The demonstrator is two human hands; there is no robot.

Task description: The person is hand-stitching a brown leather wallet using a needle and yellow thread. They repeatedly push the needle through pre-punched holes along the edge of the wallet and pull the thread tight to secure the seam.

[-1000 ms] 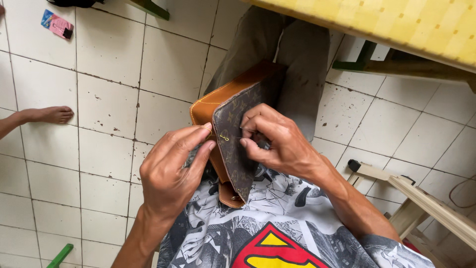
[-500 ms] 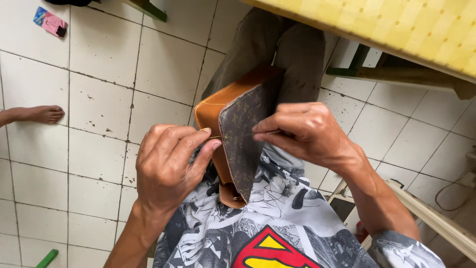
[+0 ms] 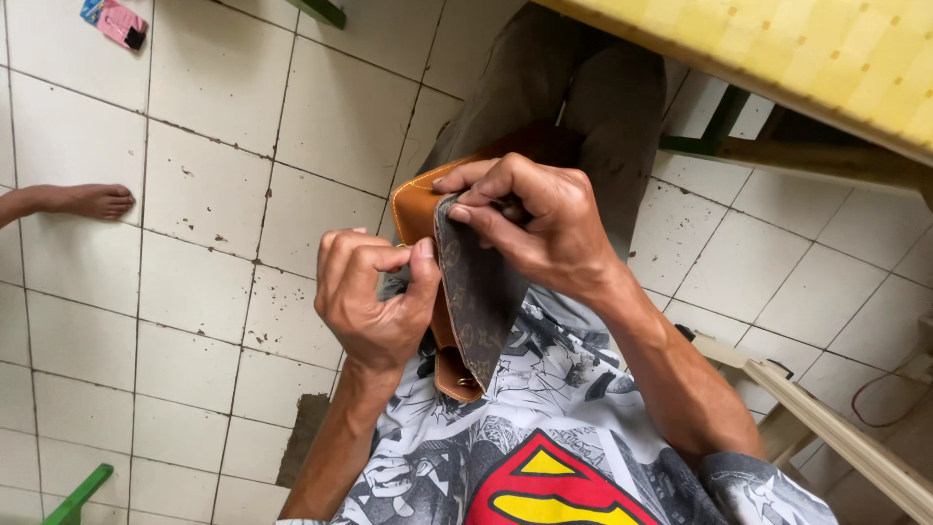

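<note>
Head view shows the tan leather wallet with dark patterned panel [image 3: 471, 292] upright over the lap, long axis vertical, right hand [image 3: 544, 219] clamped on its top edge, left hand [image 3: 374, 301] pinching its left side.

The right hand [image 3: 530, 219] covers the upper edge of the tan leather piece [image 3: 416, 204], so what its fingertips pinch cannot be told. The left hand [image 3: 374, 297] hides that piece's middle (thumb tucked behind the dark patterned panel [image 3: 478, 292]). A bare foot [image 3: 83, 201] is cut off at the left edge.
</note>
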